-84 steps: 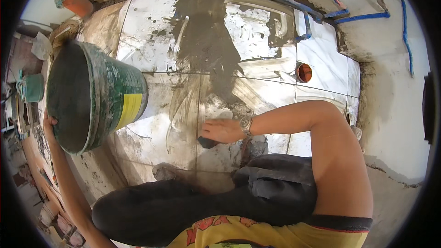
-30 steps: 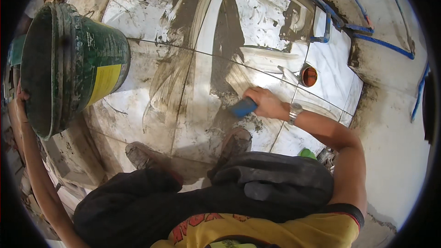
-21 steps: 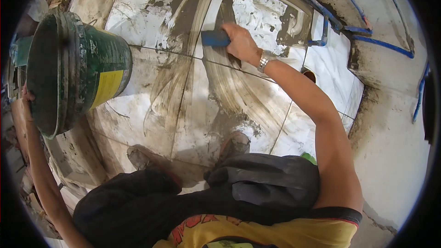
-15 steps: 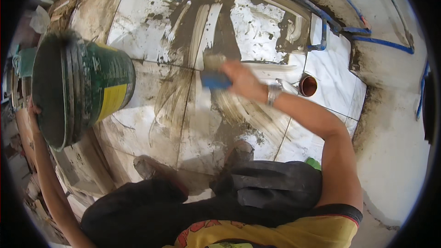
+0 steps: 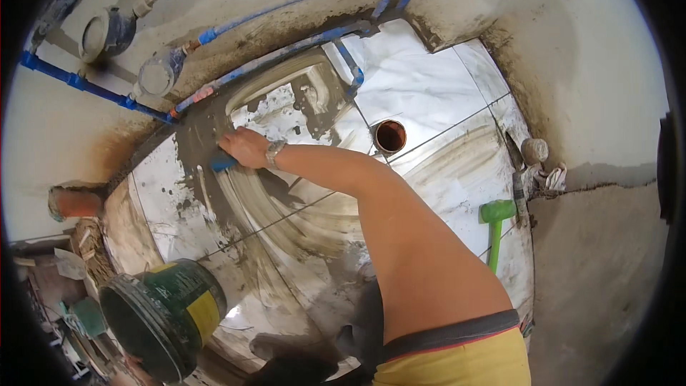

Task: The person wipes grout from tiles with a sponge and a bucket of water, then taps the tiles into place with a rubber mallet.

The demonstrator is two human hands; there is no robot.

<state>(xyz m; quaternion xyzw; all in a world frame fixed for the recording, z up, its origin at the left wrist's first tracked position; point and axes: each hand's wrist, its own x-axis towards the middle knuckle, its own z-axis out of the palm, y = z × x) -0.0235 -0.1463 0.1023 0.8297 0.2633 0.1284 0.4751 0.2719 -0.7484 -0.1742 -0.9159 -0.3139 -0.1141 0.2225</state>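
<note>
My right hand (image 5: 246, 147), with a metal watch on the wrist, reaches far across the floor. Its fingers close round a blue blocky tool (image 5: 223, 163), pressed against the smeared surface; the hand covers most of it, so its exact kind cannot be made out. Wet grey grout (image 5: 207, 125) coats the white floor tiles (image 5: 421, 78) around it in streaks. At the lower left, a green bucket (image 5: 175, 289) with a yellow label leans with its mouth toward me. My left hand (image 5: 137, 368) grips it near the lower rim, mostly hidden.
An orange-brown drain pipe (image 5: 390, 136) opens in the tiles. A green mallet (image 5: 498, 213) lies to the right. Blue water pipes (image 5: 286, 50) and round meters (image 5: 158, 73) run along the far wall. Another orange pipe end (image 5: 75, 203) sticks out at the left.
My view has swung right and toward the far wall. The right hand has carried the blue tool farther out, toward the pipes. The bucket now appears lower in view, still held.
</note>
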